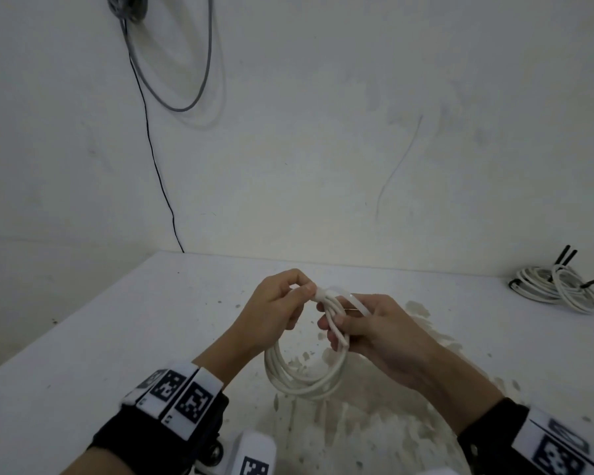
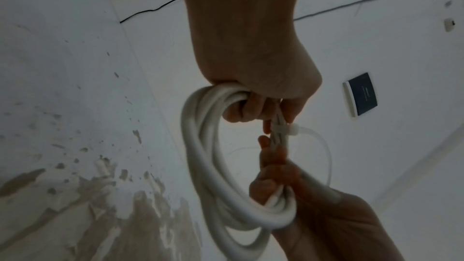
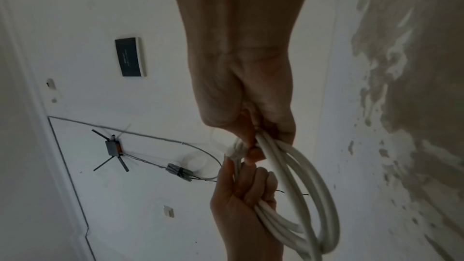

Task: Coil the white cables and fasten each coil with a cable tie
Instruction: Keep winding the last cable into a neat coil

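Chipped white table (image 1: 117,337); hands grip round cable coil (image 1: 302,375).

you're facing a white wall (image 1: 323,132) with a grey cable loop (image 1: 186,97) and a thin black wire (image 1: 151,149) hanging down it. below sits a white table (image 1: 83,337), its paint chipped to bare patches (image 1: 374,433). the light is dim and even.

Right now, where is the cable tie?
In the head view, the cable tie is wrapped around the top of the white cable coil, held above the table between the left hand and the right hand.
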Available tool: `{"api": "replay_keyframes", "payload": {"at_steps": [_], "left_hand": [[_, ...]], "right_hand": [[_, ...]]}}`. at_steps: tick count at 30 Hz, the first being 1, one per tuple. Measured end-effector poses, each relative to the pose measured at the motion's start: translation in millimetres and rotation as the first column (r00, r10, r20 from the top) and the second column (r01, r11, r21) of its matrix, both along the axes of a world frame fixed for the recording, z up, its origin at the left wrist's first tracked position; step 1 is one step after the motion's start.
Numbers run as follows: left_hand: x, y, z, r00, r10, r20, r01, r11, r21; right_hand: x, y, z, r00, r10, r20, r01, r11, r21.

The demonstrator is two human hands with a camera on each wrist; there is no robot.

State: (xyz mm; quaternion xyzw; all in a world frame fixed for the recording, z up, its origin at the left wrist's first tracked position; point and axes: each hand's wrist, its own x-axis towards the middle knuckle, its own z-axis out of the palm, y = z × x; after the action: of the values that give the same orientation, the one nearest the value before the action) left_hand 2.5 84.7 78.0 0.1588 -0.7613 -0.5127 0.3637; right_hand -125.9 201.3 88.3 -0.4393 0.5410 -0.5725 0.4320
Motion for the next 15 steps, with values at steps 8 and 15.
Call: {"api": "replay_keyframes", "payload": {"at_steps": [8, 15], "left_hand": [[-0.5, -4.6, 2.4, 0.992, 0.098, 0.076, -0.094, 0.994, -0.058], [9.8, -8.4, -8.2, 0.941, 0.045, 0.335, 0.007, 0.988, -0.152]], "right_hand": [[-5.3, -0.7, 2.5, 0.798, 0.029, -0.603, -0.021, 1.000, 0.021], [-18.7, -1.5, -2.7, 0.968, -0.083, -0.238, 0.109, 0.989, 0.097]]}}
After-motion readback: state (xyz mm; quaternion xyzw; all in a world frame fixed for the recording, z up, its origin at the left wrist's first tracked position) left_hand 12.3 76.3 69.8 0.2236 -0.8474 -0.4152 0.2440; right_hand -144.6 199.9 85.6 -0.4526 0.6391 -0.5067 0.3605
